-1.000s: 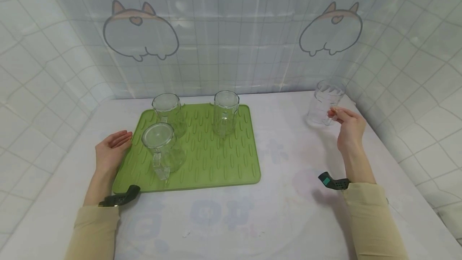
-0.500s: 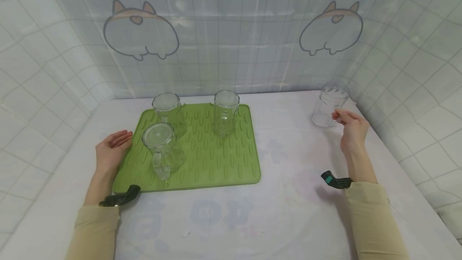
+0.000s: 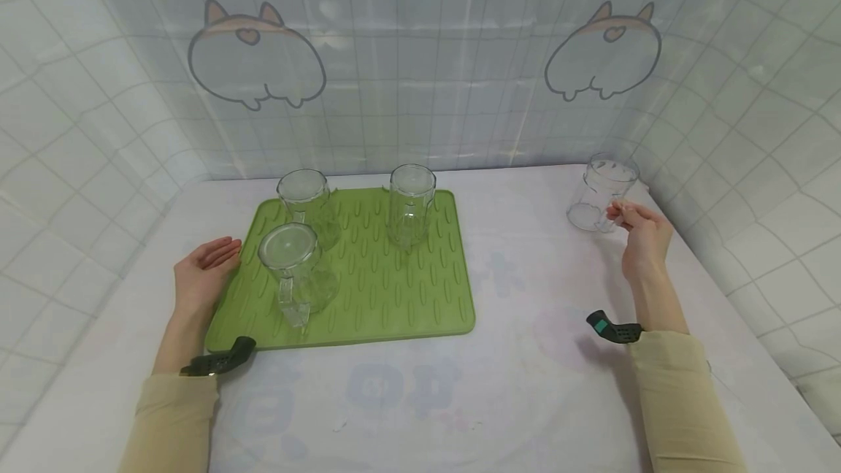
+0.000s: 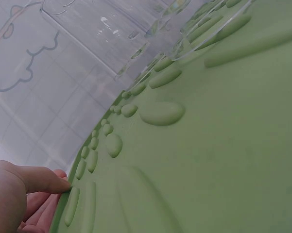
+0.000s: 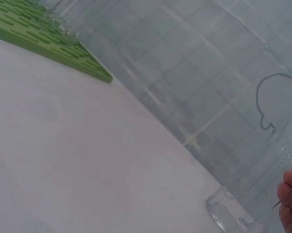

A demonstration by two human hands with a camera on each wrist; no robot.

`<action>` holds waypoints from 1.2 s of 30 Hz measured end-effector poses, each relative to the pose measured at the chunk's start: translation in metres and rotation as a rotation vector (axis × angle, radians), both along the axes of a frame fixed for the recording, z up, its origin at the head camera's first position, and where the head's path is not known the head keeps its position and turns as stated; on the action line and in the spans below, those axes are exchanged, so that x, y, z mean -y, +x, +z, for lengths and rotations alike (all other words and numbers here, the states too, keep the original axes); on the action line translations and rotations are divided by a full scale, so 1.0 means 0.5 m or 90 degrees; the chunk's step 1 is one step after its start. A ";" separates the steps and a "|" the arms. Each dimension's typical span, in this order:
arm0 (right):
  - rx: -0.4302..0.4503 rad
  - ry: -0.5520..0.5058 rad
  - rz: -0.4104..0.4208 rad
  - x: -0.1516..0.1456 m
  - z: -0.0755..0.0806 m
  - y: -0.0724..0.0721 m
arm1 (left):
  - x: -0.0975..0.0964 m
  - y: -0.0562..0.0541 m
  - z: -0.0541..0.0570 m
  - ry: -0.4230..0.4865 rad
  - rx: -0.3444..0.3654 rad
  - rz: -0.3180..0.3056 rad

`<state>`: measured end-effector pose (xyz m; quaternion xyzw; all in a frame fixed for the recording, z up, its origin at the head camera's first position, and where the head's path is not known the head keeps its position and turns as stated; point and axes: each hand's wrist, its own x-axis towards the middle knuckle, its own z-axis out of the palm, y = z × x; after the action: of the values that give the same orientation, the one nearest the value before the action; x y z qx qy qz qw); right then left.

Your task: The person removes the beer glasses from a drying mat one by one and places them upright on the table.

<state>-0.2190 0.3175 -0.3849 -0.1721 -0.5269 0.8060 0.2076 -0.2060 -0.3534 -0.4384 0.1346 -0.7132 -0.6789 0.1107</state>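
Observation:
My right hand (image 3: 646, 239) pinches the handle of a clear glass mug (image 3: 601, 192) at the table's far right; the mug stands with its mouth up. In the right wrist view only its lower rim (image 5: 216, 213) and my fingertips (image 5: 289, 194) show. Beside the green drying mat (image 3: 394, 305) lies my left hand (image 3: 206, 272), its fingers loosely extended and touching the mat's left edge. Three more glass mugs stand on the mat, seemingly upside down: the front left mug (image 3: 289, 250), the back left mug (image 3: 304, 192) and the back right mug (image 3: 412, 199).
A white patterned cloth (image 3: 525, 385) covers the table. Tiled-print sheeting (image 3: 434, 57) closes off the back and both sides, close to the right-hand mug. Dark wrist cameras sit on both wrists.
The right hand and its mug have shifted a little to the right and slightly nearer, mostly in the first half second. Left hand, mat and the other mugs have stayed put.

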 end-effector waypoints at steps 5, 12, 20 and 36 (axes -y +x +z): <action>-0.013 -0.004 -0.005 0.000 -0.005 -0.004 | -0.001 0.002 0.001 0.003 -0.005 -0.003; -0.001 0.006 -0.021 0.000 -0.008 -0.011 | -0.002 0.002 0.001 -0.007 -0.004 0.003; 0.034 0.031 -0.042 -0.003 -0.012 -0.012 | -0.001 0.002 -0.002 -0.007 -0.004 0.009; 0.030 -0.004 -0.105 -0.005 0.000 -0.012 | -0.001 0.001 -0.003 -0.034 0.005 0.014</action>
<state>-0.2250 0.3199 -0.3847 -0.2346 -0.5128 0.7837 0.2605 -0.2056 -0.3529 -0.4400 0.1423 -0.7302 -0.6576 0.1187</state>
